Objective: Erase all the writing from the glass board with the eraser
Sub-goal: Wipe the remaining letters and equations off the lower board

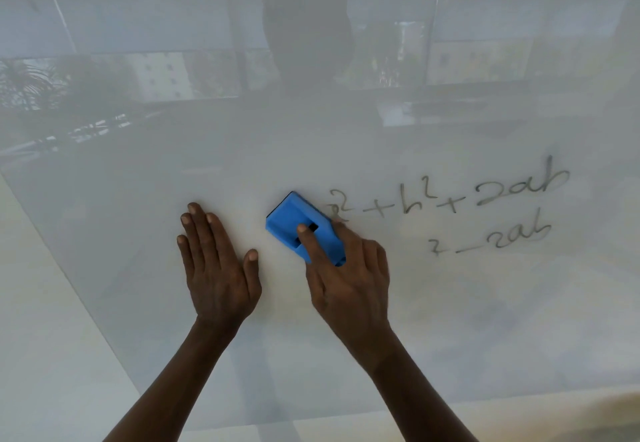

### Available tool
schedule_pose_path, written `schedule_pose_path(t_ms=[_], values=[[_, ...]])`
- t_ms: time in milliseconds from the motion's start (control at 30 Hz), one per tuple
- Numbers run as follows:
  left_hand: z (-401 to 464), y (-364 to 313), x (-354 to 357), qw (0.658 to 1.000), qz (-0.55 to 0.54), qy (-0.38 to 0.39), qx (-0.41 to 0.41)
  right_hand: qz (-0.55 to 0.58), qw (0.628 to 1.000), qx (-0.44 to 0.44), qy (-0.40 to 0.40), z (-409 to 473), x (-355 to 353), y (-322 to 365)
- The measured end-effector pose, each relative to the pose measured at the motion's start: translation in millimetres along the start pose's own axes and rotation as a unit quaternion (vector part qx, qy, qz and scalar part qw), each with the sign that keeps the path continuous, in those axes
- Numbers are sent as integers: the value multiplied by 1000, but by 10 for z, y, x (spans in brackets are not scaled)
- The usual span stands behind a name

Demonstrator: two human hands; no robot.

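Note:
A blue block eraser (294, 220) lies against the glass board (346, 137) near the middle. My right hand (349, 275) grips it, forefinger laid over its top and the other fingers wrapped round its right side. Dark handwriting (450, 196) runs to the right of the eraser: an upper line reading "+b² +2ab" and a shorter lower line (495, 239) ending in "2ab". The eraser's right end touches the first marks of the upper line. My left hand (216, 261) rests flat on the board, fingers straight, just left of the eraser.
The board's left edge (69, 279) slants down to its bottom edge (311, 421), with pale wall beyond. The glass reflects a room, windows and ceiling lights. Faint smudges (491, 313) show on the board at the lower right.

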State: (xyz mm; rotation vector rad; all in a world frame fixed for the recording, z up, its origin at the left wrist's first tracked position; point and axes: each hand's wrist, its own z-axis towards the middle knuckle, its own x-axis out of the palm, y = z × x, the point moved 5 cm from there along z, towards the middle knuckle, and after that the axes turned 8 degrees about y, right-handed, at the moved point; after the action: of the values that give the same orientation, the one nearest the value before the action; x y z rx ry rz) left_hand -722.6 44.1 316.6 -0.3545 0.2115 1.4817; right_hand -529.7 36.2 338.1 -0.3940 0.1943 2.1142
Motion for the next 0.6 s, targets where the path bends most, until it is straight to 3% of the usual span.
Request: schedule_pose_path(t_ms=[400, 600], values=[[7, -22, 1, 1000, 8, 2, -1, 4, 988, 128, -81, 305, -521, -1007], [3, -22, 0, 1000, 0, -2, -3, 79, 955, 256, -128, 163, -462, -976]])
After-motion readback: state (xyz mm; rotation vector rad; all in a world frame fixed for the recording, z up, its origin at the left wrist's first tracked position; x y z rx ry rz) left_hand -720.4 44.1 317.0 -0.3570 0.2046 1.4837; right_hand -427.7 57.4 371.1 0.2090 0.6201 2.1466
